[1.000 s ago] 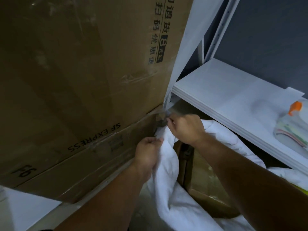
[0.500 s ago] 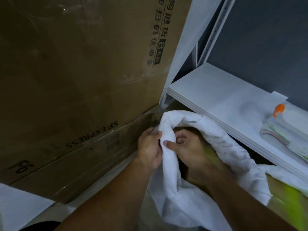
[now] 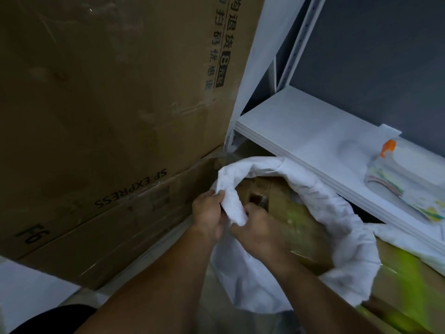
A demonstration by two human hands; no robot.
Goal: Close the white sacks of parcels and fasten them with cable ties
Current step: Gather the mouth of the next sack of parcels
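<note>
A white sack stands open in front of me, its rolled rim curving round brown cardboard parcels inside. My left hand grips the near left fold of the rim. My right hand grips the same fold from the inner side, close against the left hand. Yellow-green packaging shows at the sack's right. No cable tie is visible.
A large SF Express cardboard box fills the left, stacked on a second box. A white metal shelf runs above the sack on the right, with a pouch with an orange cap lying on it.
Both hands came down from the shelf corner with the sack rim and drew together. The sack mouth now hangs wider open, showing the parcels inside.
</note>
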